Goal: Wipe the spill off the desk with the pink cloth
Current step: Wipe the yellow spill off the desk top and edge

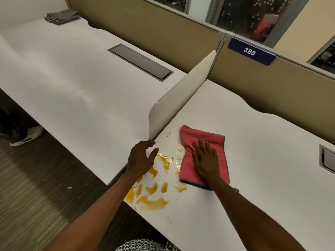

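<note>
near edge of desk: the orange spill (152, 196) lies in thick patches along the front left corner of the white desk (253, 178), the heaviest pool closest to the edge.
left hand: the left hand (140, 158) hovers or rests by the foot of the white divider (179, 98), fingers loosely spread and holding nothing; i cannot tell whether it touches the surface.
right hand: the right hand (205, 160) lies flat with straight fingers pressing on the pink cloth (204, 154), not gripping it.
pink cloth: folded, lying just right of the spill, its left edge touching the nearest streaks.
step in hand: a sweep leftward into the spill, as i judge it; most of the liquid is not yet wiped.
how to do it well: keep the palm flat and pressure even, draw the cloth from the outer patches inward, away from the desk edge, so nothing runs onto the floor; refold to a dry face once it soaks.
risk: smearing thin streaks, or pushing liquid under the divider.
far: a grey cloth (62, 16) sits on the neighbouring desk; a plate reading 386 (251, 51) is on the partition.
</note>
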